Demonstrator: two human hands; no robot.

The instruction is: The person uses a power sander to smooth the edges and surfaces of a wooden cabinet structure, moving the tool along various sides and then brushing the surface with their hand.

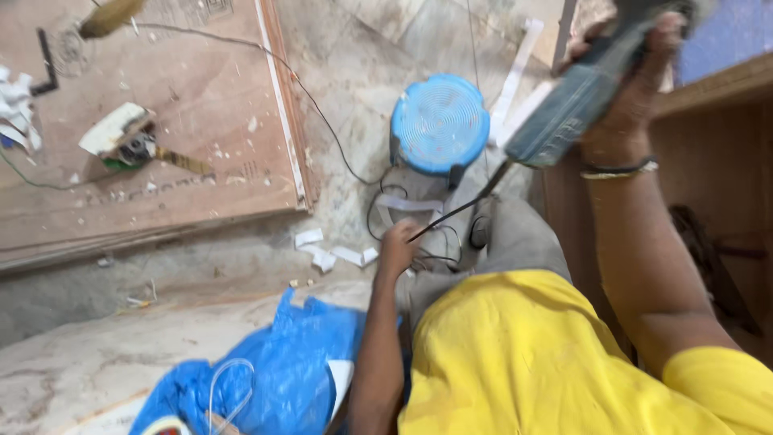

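power tool (pixel 573 105): dark plastic casing, matt, blurred
cord (pixel 451 216): black, smooth rubber-like sheath
round stool (pixel 440 122): blue plastic, ribbed top, slight sheen
board (pixel 153 121): brown plywood, matt, dusted with chips
floor (pixel 97 354): pale stone, rough and dusty
bag (pixel 274 370): blue plastic film, crinkled, glossy
shirt (pixel 523 362): yellow cloth, matt

A blue round stool (pixel 440 122) stands on the stone floor (pixel 97 354). A plywood sheet (pixel 161 145) lies nearby, bearing a small tool (pixel 129 143) and scraps. White strips (pixel 334 254) scatter beside it; a blue plastic bag (pixel 282 374) sits near.
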